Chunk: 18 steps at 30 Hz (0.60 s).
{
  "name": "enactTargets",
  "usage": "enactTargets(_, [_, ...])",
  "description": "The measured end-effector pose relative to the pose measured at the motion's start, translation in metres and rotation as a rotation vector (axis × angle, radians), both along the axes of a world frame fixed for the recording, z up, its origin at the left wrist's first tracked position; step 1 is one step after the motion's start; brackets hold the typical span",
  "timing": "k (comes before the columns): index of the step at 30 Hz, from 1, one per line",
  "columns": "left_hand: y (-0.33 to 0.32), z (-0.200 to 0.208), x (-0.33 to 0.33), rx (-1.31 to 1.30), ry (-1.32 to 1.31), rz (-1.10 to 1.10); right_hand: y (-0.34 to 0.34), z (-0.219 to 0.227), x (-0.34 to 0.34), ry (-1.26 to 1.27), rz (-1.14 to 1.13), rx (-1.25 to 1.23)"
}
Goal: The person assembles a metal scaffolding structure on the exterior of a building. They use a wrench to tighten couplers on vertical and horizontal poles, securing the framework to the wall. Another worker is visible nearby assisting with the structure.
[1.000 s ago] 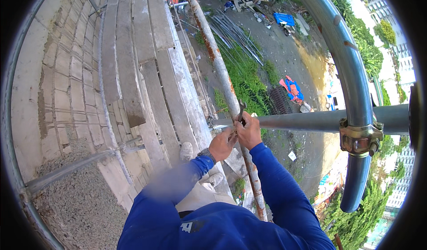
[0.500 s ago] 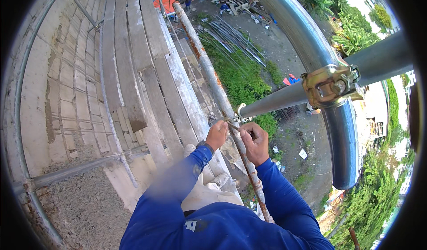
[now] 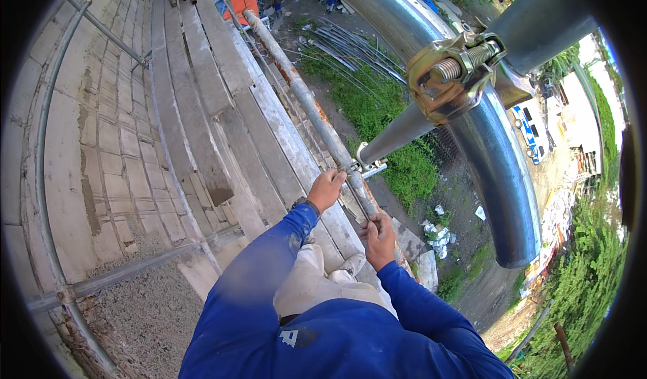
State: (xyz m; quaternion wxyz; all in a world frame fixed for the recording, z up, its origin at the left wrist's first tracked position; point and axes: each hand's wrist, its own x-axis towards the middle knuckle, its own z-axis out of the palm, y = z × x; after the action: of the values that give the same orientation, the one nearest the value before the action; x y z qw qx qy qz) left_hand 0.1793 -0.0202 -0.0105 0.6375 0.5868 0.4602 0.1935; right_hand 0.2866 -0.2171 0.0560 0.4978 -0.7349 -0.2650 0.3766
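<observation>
A rust-streaked scaffold tube (image 3: 298,89) runs diagonally in front of me, with a small clamp (image 3: 353,168) where a grey cross tube (image 3: 394,134) meets it. My left hand (image 3: 326,190) is closed at the clamp, thumb and fingertips pinched together; what lies between them is too small to make out. Lower along the tube, my right hand (image 3: 380,241) pinches the near end of a thin metal rod (image 3: 358,202), which could be a wrench handle. The rod slants alongside the tube up to my left fingertips.
Wooden planks (image 3: 249,133) form a walkway beside a block wall (image 3: 111,156) on the left. Close on the right hangs a thick bent steel tube (image 3: 488,177) with a bolted coupler (image 3: 451,75). Far below lie grass (image 3: 397,170), stacked pipes (image 3: 354,48) and rubble.
My right hand has moved down along the tube, away from the left, and the thin rod now spans between them. The bent tube and coupler have shifted left in view.
</observation>
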Motion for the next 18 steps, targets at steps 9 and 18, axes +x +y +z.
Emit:
enactTargets(9, [0.011,0.006,-0.007,0.103,0.109,-0.125,-0.018,-0.044,-0.028,0.380,-0.143,-0.281])
enactTargets(18, [0.015,0.029,-0.011,0.328,0.168,-0.176,0.013,-0.108,-0.044,0.725,-0.233,-0.268])
